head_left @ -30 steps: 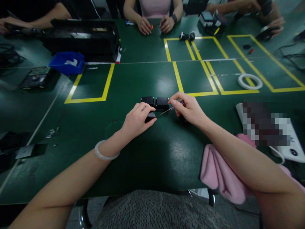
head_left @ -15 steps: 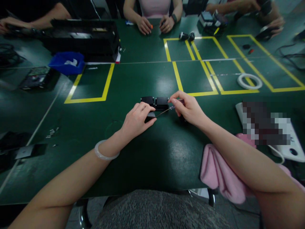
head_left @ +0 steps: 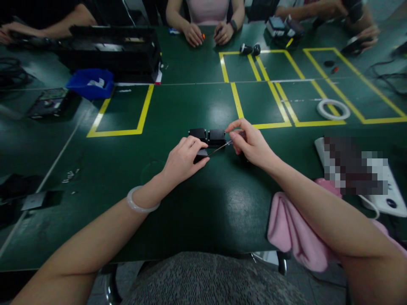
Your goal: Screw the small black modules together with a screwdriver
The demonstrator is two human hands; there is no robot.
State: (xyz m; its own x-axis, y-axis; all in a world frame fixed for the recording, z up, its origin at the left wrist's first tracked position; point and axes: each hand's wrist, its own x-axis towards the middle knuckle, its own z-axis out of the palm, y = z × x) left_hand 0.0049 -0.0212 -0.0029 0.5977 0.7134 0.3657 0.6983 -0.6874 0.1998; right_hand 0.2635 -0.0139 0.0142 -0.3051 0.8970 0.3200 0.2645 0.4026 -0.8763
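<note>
Two black blocks stand side by side on the green table (head_left: 190, 216), a left one (head_left: 197, 134) and a right one (head_left: 217, 135). My left hand (head_left: 182, 159) is closed around a dark part (head_left: 201, 153) just in front of the left block, with its fingertips at the block's near side. My right hand (head_left: 251, 142) grips a thin screwdriver (head_left: 228, 143) by its handle. The shaft points down and left, and its tip meets the dark part by my left thumb.
A pink cloth (head_left: 291, 224) lies under my right forearm, beside a white power strip (head_left: 389, 186). Further off are a white ring (head_left: 333, 109), a blue bin (head_left: 90, 84) and a long black housing (head_left: 108, 55). Other people's hands (head_left: 193, 34) rest across the table.
</note>
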